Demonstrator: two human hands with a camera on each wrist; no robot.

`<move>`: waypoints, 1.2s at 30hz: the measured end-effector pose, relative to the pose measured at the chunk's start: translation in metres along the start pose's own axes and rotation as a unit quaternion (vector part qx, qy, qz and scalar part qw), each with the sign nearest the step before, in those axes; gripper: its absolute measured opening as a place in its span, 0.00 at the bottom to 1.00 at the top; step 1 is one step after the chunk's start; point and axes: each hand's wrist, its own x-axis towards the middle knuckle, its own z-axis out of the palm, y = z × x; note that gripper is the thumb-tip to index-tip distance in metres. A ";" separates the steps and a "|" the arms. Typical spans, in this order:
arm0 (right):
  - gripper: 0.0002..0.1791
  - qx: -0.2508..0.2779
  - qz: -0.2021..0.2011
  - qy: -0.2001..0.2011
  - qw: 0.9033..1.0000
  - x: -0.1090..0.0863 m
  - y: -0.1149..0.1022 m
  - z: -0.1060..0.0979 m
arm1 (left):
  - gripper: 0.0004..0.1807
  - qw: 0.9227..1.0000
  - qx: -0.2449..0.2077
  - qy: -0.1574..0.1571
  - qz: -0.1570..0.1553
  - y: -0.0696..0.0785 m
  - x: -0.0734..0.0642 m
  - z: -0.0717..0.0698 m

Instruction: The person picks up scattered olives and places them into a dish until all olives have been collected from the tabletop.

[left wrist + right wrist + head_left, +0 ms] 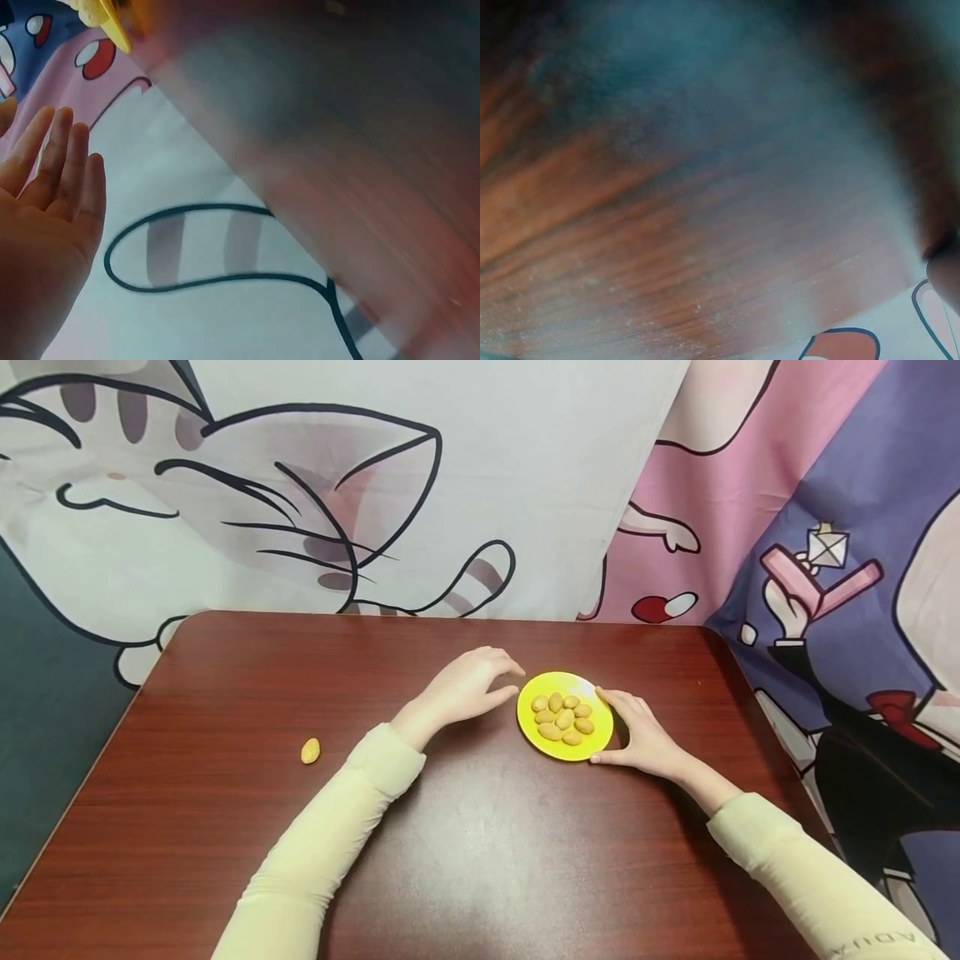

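Note:
A yellow plate (528,739) lies on the table, with several small oval yellow pieces (565,719) gathered on it, perhaps fruit. My right hand (643,739) holds the plate's right side, thumb at the near rim and fingers at the far rim. Just left of the plate, my left hand (471,687) hovers with fingers apart and nothing between them. In the left wrist view this hand (56,202) shows extended fingers, and the plate's edge (114,28) is at the top. One single oval piece (310,751) lies apart on the left of the table. The right wrist view is mostly blurred.
The brown wooden table (480,860) has rounded far corners. Behind it hangs a cloth backdrop (555,468) with cartoon drawings, close to the far edge and folding round the right side.

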 end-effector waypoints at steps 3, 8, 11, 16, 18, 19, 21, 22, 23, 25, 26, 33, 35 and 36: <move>0.63 -0.001 0.003 -0.001 1.000 0.000 -0.001 -0.001 | 0.17 1.000 -0.001 0.011 -0.007 -0.006 -0.012 -0.005; 0.63 0.003 -0.004 0.002 1.000 0.000 -0.005 -0.001 | 0.18 0.999 -0.001 0.035 -0.018 -0.020 -0.034 -0.013; 0.63 0.007 -0.007 0.003 1.000 0.000 -0.006 -0.002 | 0.18 0.998 -0.002 0.050 -0.028 -0.029 -0.049 -0.019; 0.63 0.010 -0.004 0.002 1.000 0.000 -0.007 -0.002 | 0.17 0.996 -0.005 0.072 -0.051 -0.040 -0.073 -0.030; 0.63 0.009 -0.003 0.001 1.000 0.000 -0.007 -0.002 | 0.17 0.995 -0.005 0.077 -0.062 -0.044 -0.082 -0.034; 0.63 0.009 -0.003 0.000 1.000 0.000 -0.007 -0.003 | 0.16 0.995 -0.004 0.079 -0.067 -0.046 -0.087 -0.036; 0.63 0.007 -0.001 0.000 1.000 0.000 -0.007 -0.003 | 0.16 0.994 -0.001 0.082 -0.077 -0.051 -0.096 -0.040; 0.63 0.007 -0.001 0.000 1.000 0.000 -0.007 -0.003 | 0.16 0.993 0.000 0.084 -0.082 -0.053 -0.100 -0.042; 0.63 0.007 0.000 0.001 1.000 0.000 -0.006 -0.003 | 0.15 0.993 0.002 0.086 -0.085 -0.055 -0.105 -0.043; 0.63 0.006 -0.001 0.002 1.000 -0.001 -0.006 -0.003 | 0.15 0.992 0.003 0.089 -0.092 -0.059 -0.113 -0.045; 0.63 0.006 -0.001 0.003 1.000 -0.001 -0.006 -0.003 | 0.15 0.991 0.004 0.090 -0.095 -0.061 -0.117 -0.046; 0.63 0.008 0.000 0.000 1.000 -0.001 -0.005 -0.002 | 0.14 0.988 0.008 0.096 -0.120 -0.073 -0.145 -0.051; 0.63 0.006 0.001 -0.001 1.000 -0.001 -0.004 -0.002 | 0.14 0.987 0.008 0.097 -0.128 -0.075 -0.152 -0.052; 0.63 0.005 0.001 -0.001 1.000 -0.001 -0.004 -0.002 | 0.14 0.987 0.009 0.097 -0.131 -0.077 -0.156 -0.053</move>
